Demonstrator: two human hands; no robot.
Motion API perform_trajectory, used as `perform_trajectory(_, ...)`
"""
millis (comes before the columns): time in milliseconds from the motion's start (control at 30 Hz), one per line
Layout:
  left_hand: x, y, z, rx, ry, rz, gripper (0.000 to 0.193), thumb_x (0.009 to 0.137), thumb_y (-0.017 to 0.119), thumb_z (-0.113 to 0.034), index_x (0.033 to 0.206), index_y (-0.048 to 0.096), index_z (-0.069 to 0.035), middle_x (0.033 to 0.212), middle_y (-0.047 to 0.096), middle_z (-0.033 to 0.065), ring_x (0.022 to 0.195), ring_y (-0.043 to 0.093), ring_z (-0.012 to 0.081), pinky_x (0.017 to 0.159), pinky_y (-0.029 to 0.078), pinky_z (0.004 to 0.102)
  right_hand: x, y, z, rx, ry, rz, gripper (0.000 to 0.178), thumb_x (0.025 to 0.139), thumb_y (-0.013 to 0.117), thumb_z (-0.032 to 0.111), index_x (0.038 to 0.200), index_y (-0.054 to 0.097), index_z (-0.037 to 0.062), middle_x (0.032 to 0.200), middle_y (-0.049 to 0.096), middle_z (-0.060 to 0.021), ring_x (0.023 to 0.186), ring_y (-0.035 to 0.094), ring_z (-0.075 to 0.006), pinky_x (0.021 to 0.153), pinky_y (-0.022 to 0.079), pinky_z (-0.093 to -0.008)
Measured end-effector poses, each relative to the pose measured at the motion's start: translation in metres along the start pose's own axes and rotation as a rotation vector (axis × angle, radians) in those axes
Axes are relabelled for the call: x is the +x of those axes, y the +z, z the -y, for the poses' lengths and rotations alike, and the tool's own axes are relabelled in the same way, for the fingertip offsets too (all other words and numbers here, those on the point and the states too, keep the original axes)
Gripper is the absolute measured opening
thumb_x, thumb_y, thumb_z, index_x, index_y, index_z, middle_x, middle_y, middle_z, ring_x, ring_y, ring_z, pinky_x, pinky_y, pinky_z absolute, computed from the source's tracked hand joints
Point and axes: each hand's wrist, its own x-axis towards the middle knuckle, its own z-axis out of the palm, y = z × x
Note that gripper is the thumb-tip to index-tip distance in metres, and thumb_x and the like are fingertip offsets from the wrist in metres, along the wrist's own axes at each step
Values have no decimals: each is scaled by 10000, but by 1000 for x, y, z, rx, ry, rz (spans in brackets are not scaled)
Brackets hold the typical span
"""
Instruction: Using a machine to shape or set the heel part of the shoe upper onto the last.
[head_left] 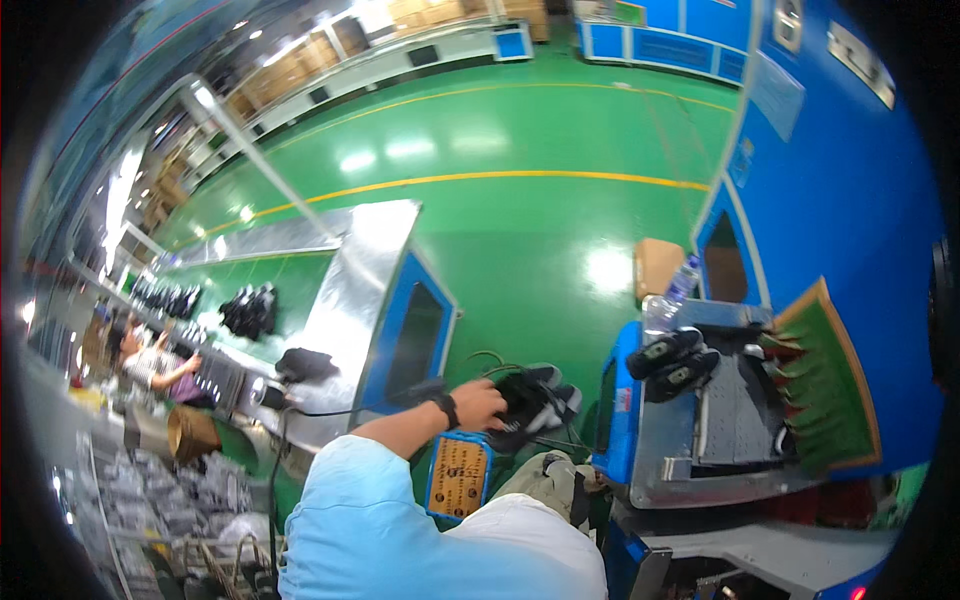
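Observation:
My left arm, in a light blue sleeve with a black band at the wrist, reaches forward over the gap between the two work stations. My left hand [480, 405] is closed at the near side of a pair of black shoes [540, 408] with white markings; its fingertips are partly hidden against them. The shoes hang above the floor, their toes pointing away to the right. No part of my right hand shows.
Two dark shoes [675, 365] rest on the metal machine table [700, 475] at right, beside a plastic bottle [682, 280]. At left stands a metal-topped bench [350, 290] with a dark item [305, 365]. An orange-brown patterned mat in a blue frame [460, 478] lies below my wrist. A person [160, 370] works far left.

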Motion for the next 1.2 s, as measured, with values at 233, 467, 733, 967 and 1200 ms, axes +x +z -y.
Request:
perform_trajectory(233, -231, -83, 107, 63, -966, -294, 370, 811, 638, -370, 1006, 721, -66, 1123, 634, 233, 1073, 618, 414, 915, 516, 484, 29, -15, -59, 23, 85, 137, 344, 985, 515, 322, 1074, 676, 31, 1123, 656, -195, 1039, 579, -353, 898, 458, -453)
perform_trajectory(467, -337, -124, 185, 247, -1922, -1186, 317, 881, 654, -274, 1101, 629, -47, 1166, 616, 189, 1042, 627, 397, 908, 521, 467, 30, 5, -131, -240, -148, 201, 370, 1003, 414, 307, 975, 668, 40, 1062, 646, -205, 993, 580, -381, 872, 447, -469)
perform_trajectory(733, -178, 96, 107, -20, -960, -418, 308, 901, 514, -259, 890, 723, -33, 944, 700, 227, 868, 677, 392, 808, 531, 495, 15, 68, -98, -582, -379, -94, 418, 895, 642, 422, 1110, 656, 63, 1130, 653, -222, 1069, 594, -370, 971, 452, -465)
perform_trajectory(967, -110, 293, -54, -469, -616, 161, 480, 891, 540, -461, 1117, 721, -78, 1165, 693, 187, 1088, 651, 375, 957, 495, 453, 68, 193, -58, -571, -278, 51, 265, 901, 493, 169, 891, 741, 74, 976, 719, -150, 985, 664, -324, 886, 517, -501)
perform_trajectory(1200, -99, 211, -2, -138, -685, 437, 449, 887, 622, -439, 1066, 734, -43, 966, 738, 143, 842, 706, 239, 749, 555, 369, 47, 210, -91, 847, 380, 94, 174, 937, 555, 140, 782, 595, 73, 671, 551, -114, 636, 579, -271, 626, 495, -407)
